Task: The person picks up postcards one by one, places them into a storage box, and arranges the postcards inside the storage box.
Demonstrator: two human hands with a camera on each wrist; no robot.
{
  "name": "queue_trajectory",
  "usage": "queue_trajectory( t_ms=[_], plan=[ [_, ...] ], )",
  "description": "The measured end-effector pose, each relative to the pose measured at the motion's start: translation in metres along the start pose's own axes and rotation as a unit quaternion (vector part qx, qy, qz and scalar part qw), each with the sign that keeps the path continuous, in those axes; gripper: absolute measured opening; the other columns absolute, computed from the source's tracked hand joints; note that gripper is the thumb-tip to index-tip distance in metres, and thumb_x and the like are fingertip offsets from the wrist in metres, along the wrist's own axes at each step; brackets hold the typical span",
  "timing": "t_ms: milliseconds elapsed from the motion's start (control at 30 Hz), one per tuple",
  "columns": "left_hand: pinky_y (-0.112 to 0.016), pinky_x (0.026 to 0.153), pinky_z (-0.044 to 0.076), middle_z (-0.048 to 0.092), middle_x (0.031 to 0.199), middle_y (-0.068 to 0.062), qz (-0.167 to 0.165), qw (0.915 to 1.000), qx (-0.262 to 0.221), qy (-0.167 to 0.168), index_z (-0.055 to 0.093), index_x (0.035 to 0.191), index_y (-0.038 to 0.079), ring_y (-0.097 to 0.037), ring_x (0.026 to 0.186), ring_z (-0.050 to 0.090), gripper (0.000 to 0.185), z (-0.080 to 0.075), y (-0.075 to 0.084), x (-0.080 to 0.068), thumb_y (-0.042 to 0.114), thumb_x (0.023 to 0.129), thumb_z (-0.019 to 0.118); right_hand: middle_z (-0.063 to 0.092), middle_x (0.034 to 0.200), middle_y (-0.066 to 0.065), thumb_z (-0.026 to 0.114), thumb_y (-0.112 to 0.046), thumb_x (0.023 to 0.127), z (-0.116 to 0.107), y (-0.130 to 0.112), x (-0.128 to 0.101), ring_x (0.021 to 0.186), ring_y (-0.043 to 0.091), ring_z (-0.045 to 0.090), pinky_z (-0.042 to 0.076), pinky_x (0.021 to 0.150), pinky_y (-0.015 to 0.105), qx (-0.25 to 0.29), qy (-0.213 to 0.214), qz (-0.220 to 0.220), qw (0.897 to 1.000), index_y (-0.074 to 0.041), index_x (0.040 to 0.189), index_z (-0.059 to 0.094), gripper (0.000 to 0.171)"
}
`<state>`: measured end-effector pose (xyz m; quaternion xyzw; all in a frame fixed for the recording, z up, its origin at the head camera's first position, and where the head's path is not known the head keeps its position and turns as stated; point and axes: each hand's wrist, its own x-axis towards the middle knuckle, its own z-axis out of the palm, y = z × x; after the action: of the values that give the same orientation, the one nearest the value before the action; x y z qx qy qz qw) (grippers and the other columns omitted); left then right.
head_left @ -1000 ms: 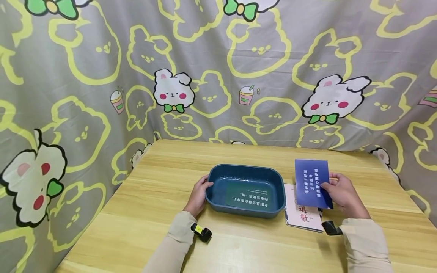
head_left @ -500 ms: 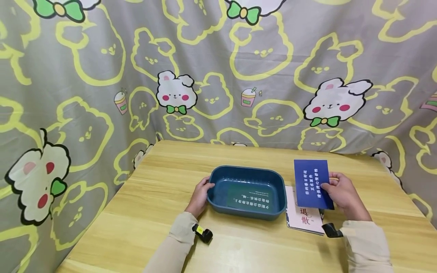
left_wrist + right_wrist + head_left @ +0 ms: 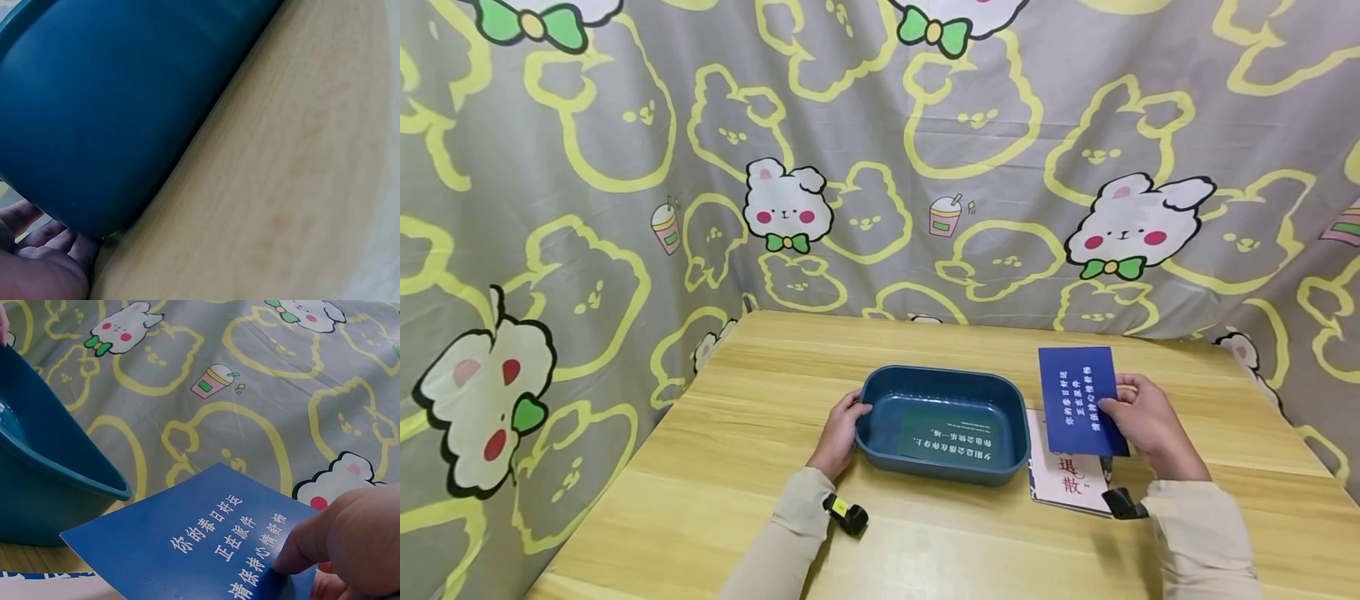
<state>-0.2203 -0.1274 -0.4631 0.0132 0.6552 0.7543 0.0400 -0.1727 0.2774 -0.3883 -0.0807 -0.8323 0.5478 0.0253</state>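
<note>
right hand (image 3: 1156, 427) pinches the blue card (image 3: 1078, 402), likely light and flexible, best held by an edge; left hand (image 3: 837, 435) grips the tub (image 3: 942, 473).

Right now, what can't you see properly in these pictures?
Head view: much of the pale card's upper part; the blue card covers it.
Head view: what lies under the pale card; only edges peek out.
Head view: the tiniest writing on the green card; too small to read.
Right wrist view: the blue card's back; its printed front hides it.
Left wrist view: some fingertips of the left grip; the tray hides them.
</note>
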Motion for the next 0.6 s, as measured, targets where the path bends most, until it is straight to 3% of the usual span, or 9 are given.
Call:
queue_trajectory(
  t_ms=[333,600],
  plan=[
    [-0.043,0.100,0.039,0.046,0.138,-0.022,-0.002,1.0000,0.007,0.006,0.046,0.137,-0.006,-0.032,0.123,0.045,0.044,0.0005,0.0007,-0.0001,0.008,0.095,0.047,0.056,0.104,0.023,0.047,0.001,0.096,0.0037,-0.0050,0.0014,0.073,0.016,0.062,0.056,0.063,0.037,-0.005,-0.003,-0.005,1.000,0.015,0.133,0.027,0.045],
    [-0.046,0.104,0.035,0.044,0.139,-0.024,-0.002,1.0000,0.005,0.002,0.044,0.138,-0.008,-0.034,0.126,0.042,0.044,0.0016,0.0047,-0.0029,0.007,0.096,0.046,0.055,0.102,0.022,0.047,0.001,0.095,0.0072,-0.0101,0.0022,0.074,0.016,0.061,0.056,0.063,0.036,-0.016,-0.001,-0.018,1.000,0.015,0.131,0.029,0.043]
  ],
)
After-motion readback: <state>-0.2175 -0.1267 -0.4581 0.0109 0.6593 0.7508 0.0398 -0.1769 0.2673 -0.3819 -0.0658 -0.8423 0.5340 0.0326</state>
